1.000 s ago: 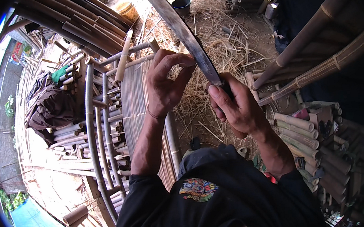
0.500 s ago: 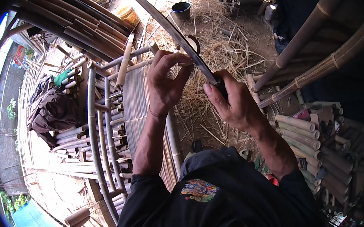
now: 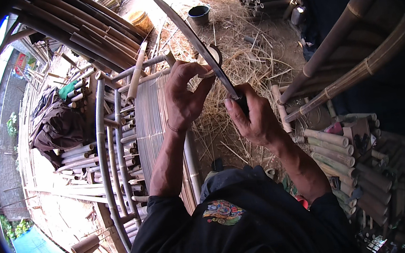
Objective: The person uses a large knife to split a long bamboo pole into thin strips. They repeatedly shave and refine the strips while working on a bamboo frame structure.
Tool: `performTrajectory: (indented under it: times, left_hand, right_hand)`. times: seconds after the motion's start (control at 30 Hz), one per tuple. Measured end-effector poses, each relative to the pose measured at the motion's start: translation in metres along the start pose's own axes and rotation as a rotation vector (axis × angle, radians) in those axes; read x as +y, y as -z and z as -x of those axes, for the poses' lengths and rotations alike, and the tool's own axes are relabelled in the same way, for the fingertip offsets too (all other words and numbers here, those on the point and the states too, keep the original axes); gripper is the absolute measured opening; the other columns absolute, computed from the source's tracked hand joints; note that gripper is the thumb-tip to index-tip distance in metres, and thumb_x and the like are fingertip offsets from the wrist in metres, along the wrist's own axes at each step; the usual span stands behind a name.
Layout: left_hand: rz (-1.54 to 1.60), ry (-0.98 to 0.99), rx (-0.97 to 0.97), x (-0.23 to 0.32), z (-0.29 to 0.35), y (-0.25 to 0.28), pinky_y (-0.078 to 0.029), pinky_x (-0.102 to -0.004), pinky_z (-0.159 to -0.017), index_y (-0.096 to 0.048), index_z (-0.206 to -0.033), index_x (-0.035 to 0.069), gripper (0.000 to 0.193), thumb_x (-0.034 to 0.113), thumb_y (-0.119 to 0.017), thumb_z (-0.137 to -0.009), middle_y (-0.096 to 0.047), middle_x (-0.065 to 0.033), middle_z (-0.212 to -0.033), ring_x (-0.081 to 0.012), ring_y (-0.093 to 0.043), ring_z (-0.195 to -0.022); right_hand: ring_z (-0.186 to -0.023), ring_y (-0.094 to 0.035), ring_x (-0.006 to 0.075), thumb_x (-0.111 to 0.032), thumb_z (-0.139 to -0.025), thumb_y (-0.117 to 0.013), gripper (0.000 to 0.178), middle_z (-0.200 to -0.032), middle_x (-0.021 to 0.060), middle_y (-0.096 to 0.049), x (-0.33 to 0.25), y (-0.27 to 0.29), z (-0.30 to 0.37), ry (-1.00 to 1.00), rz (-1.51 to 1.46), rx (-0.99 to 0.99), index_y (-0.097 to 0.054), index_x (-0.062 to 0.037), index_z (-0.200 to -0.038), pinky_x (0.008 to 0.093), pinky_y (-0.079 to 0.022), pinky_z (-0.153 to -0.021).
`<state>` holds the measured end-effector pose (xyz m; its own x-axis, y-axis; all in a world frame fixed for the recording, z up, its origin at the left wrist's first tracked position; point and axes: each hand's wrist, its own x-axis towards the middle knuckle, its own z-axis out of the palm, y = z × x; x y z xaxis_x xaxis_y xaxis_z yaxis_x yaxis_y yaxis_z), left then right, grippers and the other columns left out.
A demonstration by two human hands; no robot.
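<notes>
My right hand (image 3: 256, 118) is closed round the dark handle of a machete (image 3: 187, 31). Its long, slightly curved blade points up and away to the left. On the other side of the blade, my left hand (image 3: 184, 96) pinches a short pale strip (image 3: 206, 74), seemingly bamboo, between thumb and fingers. The strip's end lies at or very near the blade; whether they touch I cannot tell. Just beyond the blade is a round, pale-topped piece (image 3: 215, 55) with a dark rim, partly hidden by the blade.
A bamboo frame (image 3: 102, 152) and a panel of thin slats (image 3: 150, 127) stand at my left. Shavings (image 3: 260, 66) litter the ground ahead, near a black bucket (image 3: 199, 15) and a yellowish bucket (image 3: 140, 21). Bamboo poles (image 3: 345, 79) slant at the right, above stacked cut lengths (image 3: 330, 142).
The machete and right hand have shifted slightly down. More of the pale strip in my left fingers shows beside the blade. The whole view has moved a little.
</notes>
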<state>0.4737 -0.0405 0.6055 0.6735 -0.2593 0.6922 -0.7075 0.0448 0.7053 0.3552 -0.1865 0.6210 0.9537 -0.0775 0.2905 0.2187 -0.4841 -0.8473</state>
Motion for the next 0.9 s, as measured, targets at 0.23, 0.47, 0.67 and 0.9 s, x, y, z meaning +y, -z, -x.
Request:
performTrajectory:
  times: [0.23, 0.47, 0.67, 0.9]
  left_hand:
    - [0.012, 0.057, -0.080, -0.006, 0.008, 0.006, -0.050, -0.0268, -0.086, -0.056, -0.094, 0.004, 0.027, -0.012, -0.070, -0.077, -0.059, -0.0051, -0.095, -0.0127, -0.061, -0.095]
    - [0.219, 0.079, -0.043, -0.004, 0.005, 0.004, -0.051, -0.0285, -0.086, -0.055, -0.094, 0.004, 0.025, -0.012, -0.068, -0.079, -0.061, -0.0053, -0.096, -0.0134, -0.061, -0.095]
    - [0.126, 0.130, -0.147, 0.000, 0.002, 0.020, -0.052, -0.0303, -0.084, -0.060, -0.096, 0.003, 0.023, -0.004, -0.072, -0.079, -0.067, -0.0073, -0.101, -0.0162, -0.065, -0.094]
    - [0.096, 0.174, -0.245, 0.010, 0.006, 0.035, -0.045, -0.0316, -0.095, -0.061, -0.103, 0.000, 0.025, -0.011, -0.065, -0.082, -0.065, -0.0075, -0.104, -0.0162, -0.060, -0.104]
  right_hand:
    - [-0.066, -0.068, 0.0346, -0.026, -0.097, -0.056, 0.031, -0.070, 0.0191, -0.063, -0.019, 0.011, 0.005, -0.103, 0.036, -0.077, -0.049, 0.0031, -0.105, 0.0407, -0.051, -0.057]
    - [-0.064, -0.066, 0.0352, -0.025, -0.097, -0.056, 0.029, -0.068, 0.0177, -0.061, -0.007, 0.009, 0.040, -0.073, 0.070, -0.034, -0.050, 0.0025, -0.104, 0.0410, -0.050, -0.057]
    - [-0.057, -0.056, 0.0101, -0.023, -0.099, -0.053, 0.026, -0.062, 0.0052, -0.054, -0.012, 0.022, 0.055, -0.138, -0.249, -0.055, -0.051, 0.0013, -0.107, 0.0284, -0.044, -0.052]
    - [-0.053, -0.048, 0.0078, -0.024, -0.099, -0.054, 0.025, -0.060, 0.0019, -0.049, -0.016, 0.009, 0.016, -0.132, -0.242, -0.035, -0.054, 0.0010, -0.103, 0.0278, -0.039, -0.048]
